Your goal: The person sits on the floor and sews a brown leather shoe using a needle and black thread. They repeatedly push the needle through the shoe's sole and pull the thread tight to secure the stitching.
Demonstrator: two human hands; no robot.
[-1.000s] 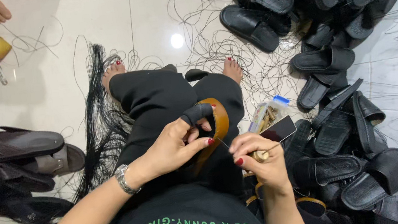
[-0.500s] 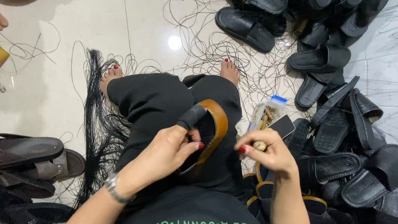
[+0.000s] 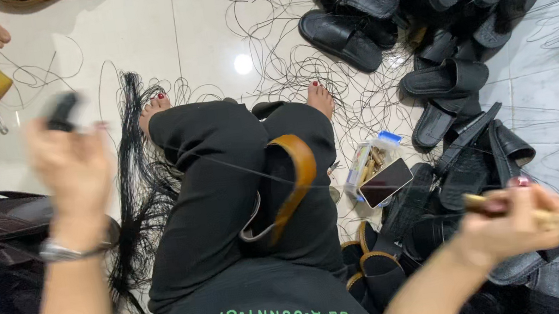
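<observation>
Head view: left hand (image 3: 71,168) is raised, its blurred fingers closed on a small black piece (image 3: 61,113). Right hand (image 3: 515,224) is out to the side, fingers clamped on a wooden-handled tool (image 3: 475,202). A thin thread (image 3: 238,169) stretches between both hands, crossing the tan-edged sandal sole (image 3: 293,184) lying on the lap between them.

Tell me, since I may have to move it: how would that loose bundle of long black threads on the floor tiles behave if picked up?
The bundle of long black threads would probably hang floppy, since its strands already curve and fan across the floor tiles. It looks light for its size, being thin strands. It would likely snag or shed, because stray loops lie scattered around it.
</observation>
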